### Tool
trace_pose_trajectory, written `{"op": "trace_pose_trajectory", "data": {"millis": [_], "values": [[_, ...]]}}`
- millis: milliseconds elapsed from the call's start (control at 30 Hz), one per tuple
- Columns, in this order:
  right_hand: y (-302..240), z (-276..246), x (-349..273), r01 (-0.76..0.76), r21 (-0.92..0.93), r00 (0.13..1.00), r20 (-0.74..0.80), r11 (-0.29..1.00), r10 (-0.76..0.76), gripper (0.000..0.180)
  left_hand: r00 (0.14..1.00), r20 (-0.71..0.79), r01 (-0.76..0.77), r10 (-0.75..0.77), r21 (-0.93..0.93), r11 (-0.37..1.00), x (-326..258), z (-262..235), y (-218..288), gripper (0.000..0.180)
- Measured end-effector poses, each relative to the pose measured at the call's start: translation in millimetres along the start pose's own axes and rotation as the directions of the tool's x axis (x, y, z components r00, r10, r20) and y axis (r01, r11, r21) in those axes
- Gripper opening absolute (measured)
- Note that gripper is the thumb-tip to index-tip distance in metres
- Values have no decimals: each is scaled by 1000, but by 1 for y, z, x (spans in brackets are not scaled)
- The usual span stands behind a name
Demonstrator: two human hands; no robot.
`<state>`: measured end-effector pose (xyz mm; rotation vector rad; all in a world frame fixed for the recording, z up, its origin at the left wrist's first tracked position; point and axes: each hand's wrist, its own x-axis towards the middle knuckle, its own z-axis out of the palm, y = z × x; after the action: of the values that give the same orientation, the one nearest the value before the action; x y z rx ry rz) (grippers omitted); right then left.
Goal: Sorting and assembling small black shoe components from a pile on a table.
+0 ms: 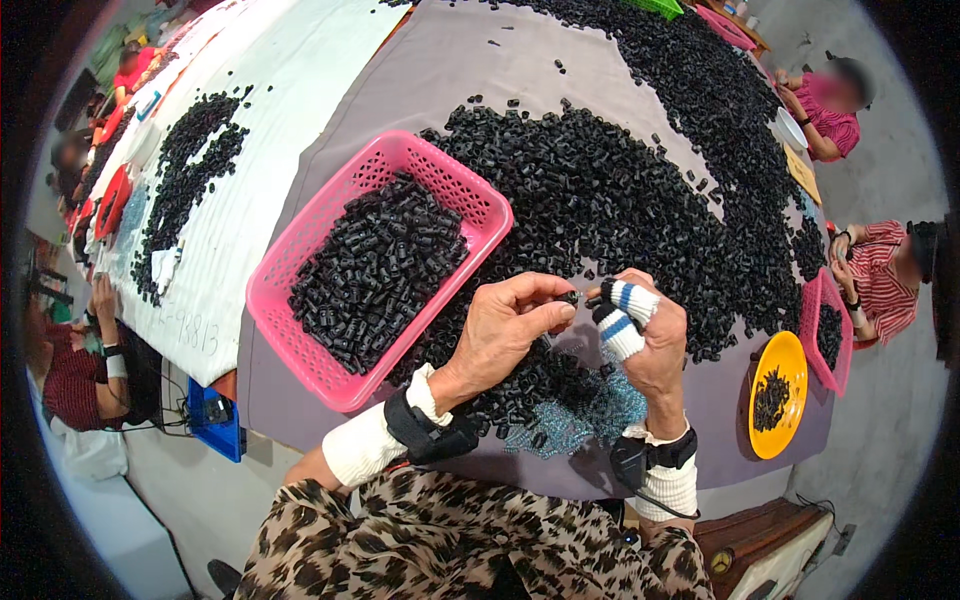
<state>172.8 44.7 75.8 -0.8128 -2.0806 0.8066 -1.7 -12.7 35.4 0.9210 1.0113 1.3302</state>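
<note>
My left hand (505, 325) pinches a small black plastic part (569, 297) between thumb and forefinger, above the front of the heap. Close against it, my right hand (648, 325) has its fingers curled together. White finger covers with blue stripes (627, 318) wrap two of its fingers. Whatever sits between the right fingertips is too small to name. Under my hands spreads a large heap of black plastic parts (580, 200). A pile of small, shiny, bluish-clear pieces (575, 420) lies nearest to me, just below the right hand.
A pink basket (270, 285) of black parts stands to the left. At the right are a yellow plate (797, 400) with small dark pieces and another pink basket (842, 370). More black parts (690, 90) stretch along the far right. Several co-workers sit around the tables.
</note>
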Motion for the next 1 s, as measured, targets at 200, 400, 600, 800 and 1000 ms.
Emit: {"op": "trace_pose_trajectory", "data": {"millis": [200,400,600,800,1000], "values": [[8,1,3,136,-83,991,1,987,-136,20,1000,-2,-23,23,21,1000,0,1,1,22],[7,-1,3,143,-109,990,4,984,-143,20,1000,-1,-3,3,24,1000,1,-1,-1,23],[30,-3,2,52,-276,998,-6,960,-56,13,1000,-15,14,-14,26,1000,-1,-2,4,22],[74,18,-24,232,-697,943,334,679,20,7,999,-5,43,-43,8,999,-1,-1,-3,21],[22,-4,2,112,-349,990,123,931,-73,20,998,-23,52,-50,72,996,1,-8,-4,22]]}}
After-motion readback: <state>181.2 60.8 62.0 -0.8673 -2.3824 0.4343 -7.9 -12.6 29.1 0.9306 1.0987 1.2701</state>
